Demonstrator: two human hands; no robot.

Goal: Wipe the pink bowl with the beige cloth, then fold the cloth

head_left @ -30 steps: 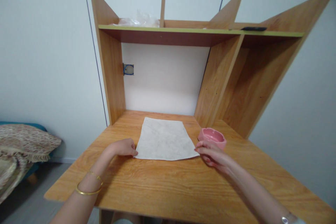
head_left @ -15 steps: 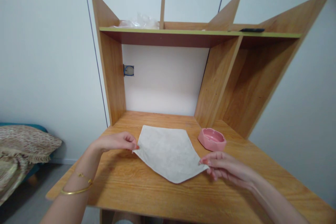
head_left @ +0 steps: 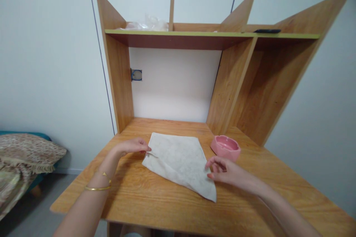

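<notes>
A whitish-grey cloth (head_left: 178, 159) lies on the desk, a shallow crease running from its left edge and its near right corner flat on the wood. My left hand (head_left: 135, 146) pinches the cloth's left edge between thumb and fingers. Over the right edge is my right hand (head_left: 222, 170), its fingers bent but apart, with the fingertips at the cloth; no fold shows between them. Just behind that hand stands a pink angular bowl (head_left: 226, 147).
The wooden desk (head_left: 155, 211) carries a hutch with a shelf (head_left: 178, 34) above. On the shelf lie a clear plastic bag (head_left: 148, 24) and a dark flat object (head_left: 267, 31). A patterned blanket (head_left: 27, 152) covers furniture at the far left.
My right hand has let go of the near right corner, which dropped to the desk, and moved up along the edge. The left hand shifted slightly up and right along its edge.
</notes>
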